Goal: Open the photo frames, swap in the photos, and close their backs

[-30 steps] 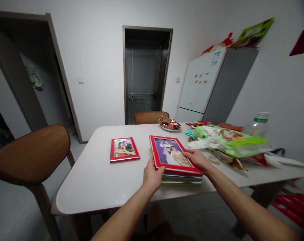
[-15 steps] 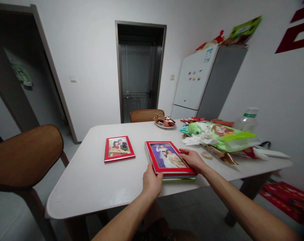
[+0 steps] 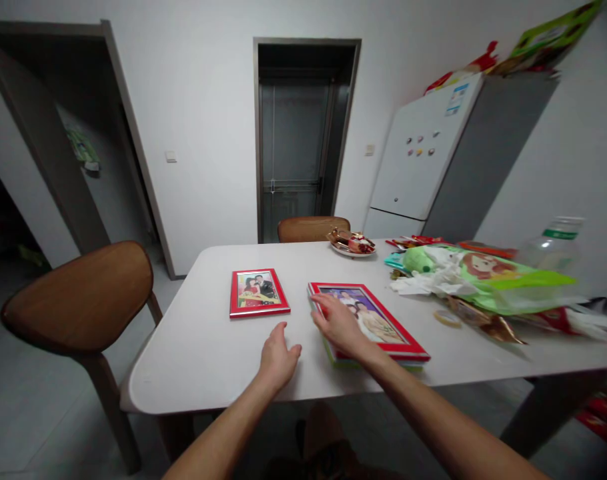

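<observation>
A red picture frame [image 3: 401, 351] with a wedding photo lies on top of a stack near the table's front edge. A green edge shows beneath it. My right hand [image 3: 337, 325] reaches across the photo, its fingers closed at the frame's left edge and covering part of the picture. Left of the stack, my left hand [image 3: 277, 357] hovers over the table with fingers stretched and thumb apart, holding nothing. Beyond it lies a second, smaller red picture frame [image 3: 258, 293], face up, showing a couple.
On the white table [image 3: 198, 333] stand a plate of wrapped items [image 3: 352, 243], a green plastic package [image 3: 503, 277], a tape roll [image 3: 447, 319] and a clear jar [image 3: 551, 248]. Brown chairs [image 3: 91, 293] stand at the left and far side. A fridge [image 3: 418, 153] is behind.
My left hand has let go of the stack's left side and moved left. My right hand has crossed from the right edge to the left edge. The view has turned left.
</observation>
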### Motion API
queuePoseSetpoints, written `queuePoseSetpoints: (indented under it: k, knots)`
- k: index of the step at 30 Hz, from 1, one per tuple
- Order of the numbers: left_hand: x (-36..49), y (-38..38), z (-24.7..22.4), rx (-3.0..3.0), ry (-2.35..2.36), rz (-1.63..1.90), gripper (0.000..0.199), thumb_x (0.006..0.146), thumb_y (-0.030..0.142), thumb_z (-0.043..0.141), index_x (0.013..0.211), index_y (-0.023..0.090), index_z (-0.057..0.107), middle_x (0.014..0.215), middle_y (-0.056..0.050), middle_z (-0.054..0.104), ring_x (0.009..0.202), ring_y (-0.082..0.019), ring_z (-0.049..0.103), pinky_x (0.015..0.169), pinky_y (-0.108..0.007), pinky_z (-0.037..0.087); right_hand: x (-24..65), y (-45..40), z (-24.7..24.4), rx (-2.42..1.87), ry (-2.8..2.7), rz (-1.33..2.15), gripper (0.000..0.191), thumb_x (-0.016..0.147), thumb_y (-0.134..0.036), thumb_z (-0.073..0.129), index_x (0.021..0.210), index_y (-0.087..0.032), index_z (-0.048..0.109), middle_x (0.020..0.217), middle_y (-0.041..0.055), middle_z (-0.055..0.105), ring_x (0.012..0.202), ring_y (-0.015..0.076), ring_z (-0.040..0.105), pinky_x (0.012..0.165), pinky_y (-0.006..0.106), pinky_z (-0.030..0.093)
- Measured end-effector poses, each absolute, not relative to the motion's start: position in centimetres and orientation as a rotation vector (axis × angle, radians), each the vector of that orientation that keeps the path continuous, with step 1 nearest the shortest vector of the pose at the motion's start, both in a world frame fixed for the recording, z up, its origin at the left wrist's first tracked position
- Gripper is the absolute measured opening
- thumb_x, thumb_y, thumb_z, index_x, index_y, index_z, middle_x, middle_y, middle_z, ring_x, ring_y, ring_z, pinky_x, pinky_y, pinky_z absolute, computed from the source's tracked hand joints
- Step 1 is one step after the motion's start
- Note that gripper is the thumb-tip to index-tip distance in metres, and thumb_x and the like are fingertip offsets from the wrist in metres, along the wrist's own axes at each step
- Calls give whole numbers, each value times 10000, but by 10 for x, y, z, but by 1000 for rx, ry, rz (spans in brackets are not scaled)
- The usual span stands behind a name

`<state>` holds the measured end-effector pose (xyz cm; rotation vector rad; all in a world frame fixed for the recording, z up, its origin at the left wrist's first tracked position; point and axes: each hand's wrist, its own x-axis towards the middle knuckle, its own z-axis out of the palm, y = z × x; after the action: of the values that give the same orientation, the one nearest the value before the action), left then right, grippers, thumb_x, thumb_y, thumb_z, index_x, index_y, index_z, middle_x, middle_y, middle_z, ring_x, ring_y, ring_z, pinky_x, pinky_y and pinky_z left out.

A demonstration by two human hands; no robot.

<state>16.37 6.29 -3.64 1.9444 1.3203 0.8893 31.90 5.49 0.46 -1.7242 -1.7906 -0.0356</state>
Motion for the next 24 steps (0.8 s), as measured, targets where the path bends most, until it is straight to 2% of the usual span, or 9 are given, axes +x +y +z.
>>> queuePoseSetpoints:
  k: [3,5,8,11,15,18,21,24]
  knots:
    - [136,74,-38,2015,1377,916,435,657,127,540,1085,143,461,1137,-100,537,1063,-213,481,911,-320,343,255,81,-6,-1692,-2033,13,400,729,-226,448,1118,-144,496,1169,94,504,1078,175,429,910,281,313]
    - [119,79,-39,2060,1417,923,415,657,122,531,1067,136,467,1109,-102,549,1049,-215,492,901,-330,357,231,101,-13,-1707,-2053,24,415,714,-212,460,1124,-152,480,1172,99,492,1082,192,414,895,311,311]
    - [99,84,-42,2118,1482,927,444,664,123,523,1098,90,438,1147,-148,512,1092,-236,455,920,-359,347,221,123,-23,-1771,-2021,29,428,687,-177,467,1112,-122,473,1145,139,489,1074,243,398,870,392,295]
    - [89,86,-43,2189,1494,923,462,675,118,506,1127,81,415,1205,-165,462,1141,-240,404,947,-387,323,224,125,-30,-1802,-2019,32,354,686,-146,443,1029,-122,525,1092,137,511,1034,249,415,848,407,293]
    - [87,74,-42,2282,1434,915,526,653,110,528,1162,81,397,1286,-163,376,1205,-239,309,1000,-415,243,225,91,-43,-1759,-2061,28,373,671,-118,436,1027,-157,540,1114,102,504,1054,215,403,880,374,283]
    - [88,53,-41,2423,1337,817,581,621,160,590,1169,95,407,1298,-156,366,1217,-263,281,1007,-448,220,228,50,-54,-1608,-2042,74,421,639,-90,439,1036,-166,554,1113,94,516,1059,210,413,918,389,276]
    - [86,29,-41,2587,1237,664,591,622,261,622,1159,115,422,1272,-151,406,1198,-289,312,990,-495,229,238,11,-59,-1440,-1934,230,383,673,-94,398,993,-192,584,1105,88,529,1057,195,442,920,395,319]
    - [82,13,-43,2643,1240,618,530,610,203,625,1107,120,460,1225,-141,465,1153,-278,383,969,-474,287,248,-14,-57,-1423,-1708,392,311,729,-184,408,977,-216,593,1141,81,514,1065,187,457,922,383,349]
